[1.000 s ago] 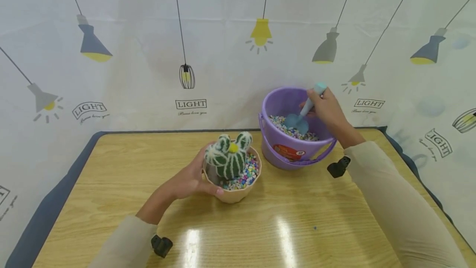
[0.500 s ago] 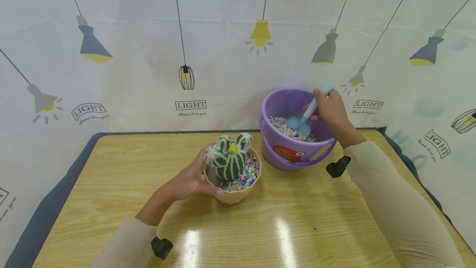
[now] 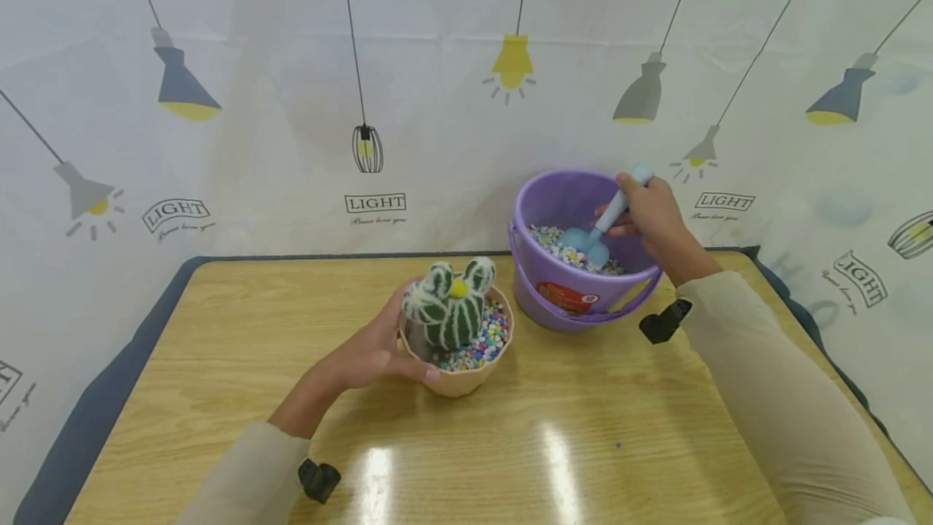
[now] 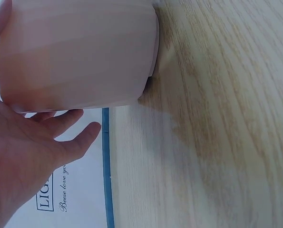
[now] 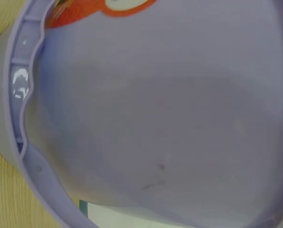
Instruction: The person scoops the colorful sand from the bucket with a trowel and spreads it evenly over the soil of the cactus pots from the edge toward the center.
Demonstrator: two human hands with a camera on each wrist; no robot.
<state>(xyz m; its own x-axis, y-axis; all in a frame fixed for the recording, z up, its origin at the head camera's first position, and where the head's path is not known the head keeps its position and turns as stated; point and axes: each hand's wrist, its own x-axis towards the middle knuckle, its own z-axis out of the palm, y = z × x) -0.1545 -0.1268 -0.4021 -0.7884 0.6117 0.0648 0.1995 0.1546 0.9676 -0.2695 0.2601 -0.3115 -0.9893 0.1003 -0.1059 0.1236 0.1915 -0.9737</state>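
My left hand (image 3: 372, 353) holds a peach-coloured faceted pot (image 3: 461, 384) by its left side, thumb at the near rim. A fuzzy green-and-white cactus (image 3: 453, 326) with a yellow pompom stands in it, among multicoloured pebbles (image 3: 492, 340) that lie mostly to its right. In the left wrist view, some fingers (image 4: 82, 140) extend under the pot's side. My right hand (image 3: 656, 217) grips the handle of a light blue toy shovel (image 3: 585, 247) inside a purple bucket (image 3: 526, 272). The shovel's blade lies on the pale pebbles there. In the right wrist view, the bucket's wall hides hand and shovel.
The bucket's handle (image 3: 632, 303) hangs down its front. A small blue pebble (image 3: 619, 445) lies on the wooden table (image 3: 248, 322). A white curtain with printed lamps (image 3: 437, 144) rises directly behind the table's back edge.
My right hand has moved slightly right, and the shovel's handle tilts further to the right with it. Its blade remains on the pebbles. My left hand and the pot stay in place.
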